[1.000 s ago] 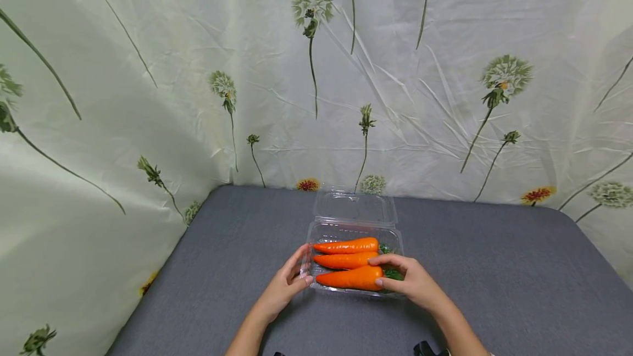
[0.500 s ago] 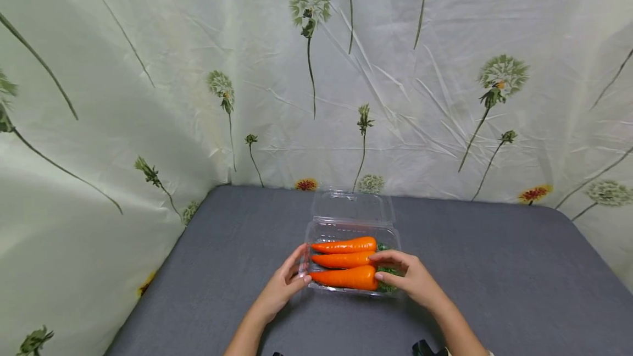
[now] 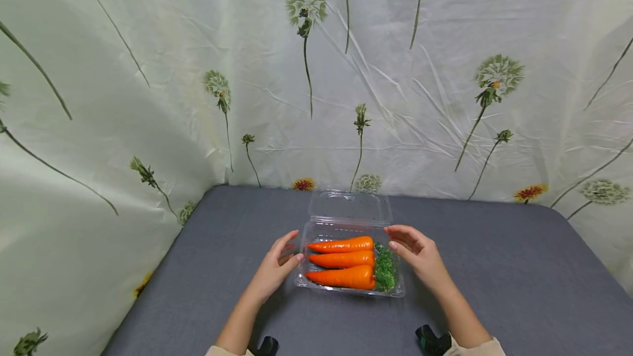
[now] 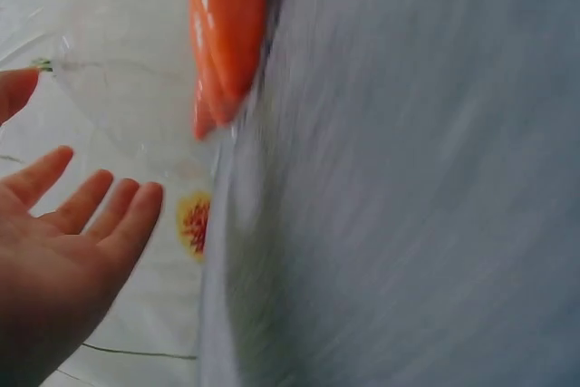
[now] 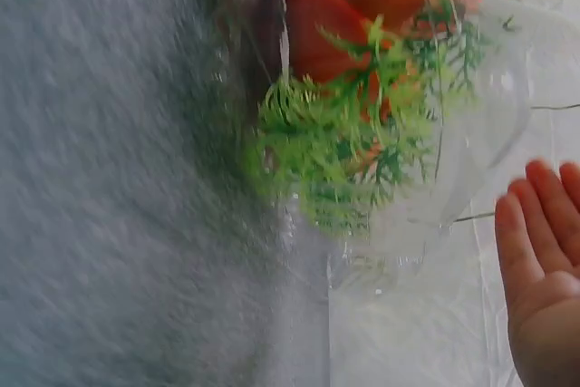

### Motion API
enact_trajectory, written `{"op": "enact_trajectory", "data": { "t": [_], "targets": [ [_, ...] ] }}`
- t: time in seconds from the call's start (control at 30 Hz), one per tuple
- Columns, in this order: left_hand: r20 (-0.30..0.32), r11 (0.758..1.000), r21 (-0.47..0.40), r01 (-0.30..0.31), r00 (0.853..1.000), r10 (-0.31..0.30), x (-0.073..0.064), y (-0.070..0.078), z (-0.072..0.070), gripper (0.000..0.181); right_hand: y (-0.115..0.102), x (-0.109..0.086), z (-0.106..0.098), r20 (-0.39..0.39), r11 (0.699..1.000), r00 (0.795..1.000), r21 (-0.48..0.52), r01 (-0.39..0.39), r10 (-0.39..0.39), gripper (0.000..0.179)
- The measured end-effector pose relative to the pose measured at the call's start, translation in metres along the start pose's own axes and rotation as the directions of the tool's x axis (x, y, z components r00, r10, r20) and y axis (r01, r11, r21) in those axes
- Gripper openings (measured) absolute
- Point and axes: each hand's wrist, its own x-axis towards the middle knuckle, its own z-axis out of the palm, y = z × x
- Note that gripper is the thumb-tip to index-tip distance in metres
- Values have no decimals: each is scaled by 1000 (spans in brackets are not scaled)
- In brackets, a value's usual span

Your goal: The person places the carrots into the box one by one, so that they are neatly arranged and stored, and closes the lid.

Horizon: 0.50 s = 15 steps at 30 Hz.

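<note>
A clear plastic clamshell box (image 3: pixel 323 229) lies on the table with its lid (image 3: pixel 351 206) folded back. Inside are three orange carrots, one behind another: a back carrot (image 3: pixel 346 245), a middle carrot (image 3: pixel 343 259) and a front carrot (image 3: pixel 346 277). Their tips point left, and leafy greens (image 3: pixel 384 271) bunch at the right end. My left hand (image 3: pixel 271 269) hovers by the box's left side, fingers spread and holding nothing. At the right side, my right hand (image 3: pixel 420 257) is raised, its fingers extended and free of the carrots. Both wrist views show bare palms, with the box partly blurred.
The grey table (image 3: pixel 494 268) reaches back to a pale curtain (image 3: pixel 410 98) printed with dandelions, which also runs along the left side. A dark wrist device (image 3: pixel 432 340) sits at the right cuff, and another (image 3: pixel 267 346) at the left.
My right hand has let go of the front carrot, lifting right and back, uncovering the greens. My left hand has drawn off the box's left edge. The front carrot has shifted slightly left.
</note>
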Motion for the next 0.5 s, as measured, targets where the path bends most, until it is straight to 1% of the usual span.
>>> {"op": "enact_trajectory", "data": {
  "t": [0.07,0.17,0.23,0.33,0.37,0.43,0.5],
  "targets": [
    [-37,997,68,-34,999,37,9,-4,-3,50,3,5,-2,-47,999,999,-51,-11,8,28],
    [-63,982,178,-65,995,78,21,-4,-8,48,9,13,-5,-110,994,994,-105,-39,27,29],
    [-65,963,259,-76,993,96,30,-3,-9,48,13,18,-8,-139,990,990,-129,-55,37,31],
    [-57,923,374,-93,991,123,43,0,-11,49,19,26,-10,-161,983,986,-166,-78,51,33],
    [-56,910,403,-94,990,127,47,1,-11,49,21,29,-11,-165,980,984,-179,-91,61,34],
    [-55,894,438,-94,990,131,56,3,-11,49,25,34,-12,-170,971,982,-204,-122,88,35],
    [-56,888,453,-85,991,124,64,4,-10,47,29,39,-13,-172,961,978,-227,-158,120,36]
  ]
}}
